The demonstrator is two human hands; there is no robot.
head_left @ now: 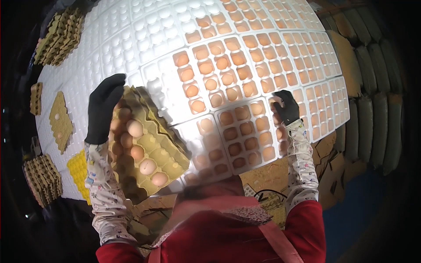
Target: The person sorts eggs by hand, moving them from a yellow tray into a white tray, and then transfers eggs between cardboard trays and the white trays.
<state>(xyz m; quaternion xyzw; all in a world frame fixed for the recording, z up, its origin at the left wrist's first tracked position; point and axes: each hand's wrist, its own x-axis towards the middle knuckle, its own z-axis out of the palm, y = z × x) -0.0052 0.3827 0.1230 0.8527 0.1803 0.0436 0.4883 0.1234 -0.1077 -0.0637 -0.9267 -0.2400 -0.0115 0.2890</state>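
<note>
At dimpled pulp trays (165,164), left hand (104,107), grip unclear; right hand (287,107) spread over oval eggs (281,133).

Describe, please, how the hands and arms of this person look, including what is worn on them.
The left hand and the right hand wear black gloves without visible markings. The forearms have whitish sleeve covers with small scattered multicoloured motifs, too small to identify. Above these are red sleeves. No cables show on the arms.
</note>
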